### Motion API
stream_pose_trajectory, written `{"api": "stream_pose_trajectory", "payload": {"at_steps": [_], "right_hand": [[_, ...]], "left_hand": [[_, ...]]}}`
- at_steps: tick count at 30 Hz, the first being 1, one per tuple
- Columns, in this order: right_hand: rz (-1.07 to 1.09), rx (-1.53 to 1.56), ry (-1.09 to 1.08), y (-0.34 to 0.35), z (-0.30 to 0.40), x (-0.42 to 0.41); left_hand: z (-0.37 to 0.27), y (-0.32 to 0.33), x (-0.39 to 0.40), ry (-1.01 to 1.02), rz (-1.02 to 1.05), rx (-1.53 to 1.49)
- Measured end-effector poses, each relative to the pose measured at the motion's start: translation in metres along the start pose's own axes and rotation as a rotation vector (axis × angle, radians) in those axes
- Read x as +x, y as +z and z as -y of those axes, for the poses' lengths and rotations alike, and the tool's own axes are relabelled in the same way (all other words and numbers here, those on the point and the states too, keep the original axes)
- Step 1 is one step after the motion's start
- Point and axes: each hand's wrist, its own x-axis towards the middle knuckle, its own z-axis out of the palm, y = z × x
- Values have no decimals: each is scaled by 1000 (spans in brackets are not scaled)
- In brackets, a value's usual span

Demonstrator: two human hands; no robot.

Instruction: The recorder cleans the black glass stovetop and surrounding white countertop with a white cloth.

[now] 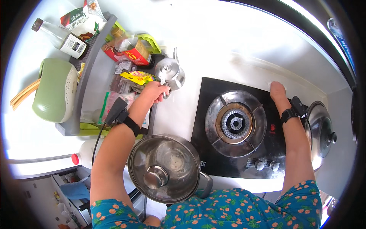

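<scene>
My left hand (155, 91) grips the handle of a small lidded stainless-steel pot with a spout (168, 70), beside the rack. My right hand (277, 90) is closed at the back edge of the black gas hob (200, 148), with a bit of something white (269, 86) showing at its fingers; what it is cannot be told. Between my arms, the single round burner (236, 123) bears no pot. A large steel pot with a glass lid (174, 154) stands at the hob's left front, close to my body. Black straps with small devices sit on both wrists.
A grey and green two-tier rack (95, 68) at left holds a dark-sauce bottle (75, 45), a red-labelled bottle (134, 51), food packets and a green chopstick holder (54, 90). A red-capped jug (85, 154) stands below it. Right of the hob is a domed-lidded pan (320, 134).
</scene>
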Motion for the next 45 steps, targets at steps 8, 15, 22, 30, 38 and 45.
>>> {"api": "stream_pose_trajectory", "payload": {"at_steps": [8,15,22,30,38,45], "right_hand": [[38,0,4,-9,6,7],[-14,171,-8,-4,50,34],[15,109,-239,-46,165,26],[-206,137,-598,-41,255,5],[-104,113,-841,-60,316,-58],[279,145,-978,-81,296,-101]], "left_hand": [[-19,-5,30,170,-323,229],[-22,-13,-5,-35,-188,7],[-6,-26,-124,308,-133,-168],[36,-14,-200,386,-341,-335],[75,-21,-221,383,-461,-470],[74,-28,-219,387,-472,-515]]}}
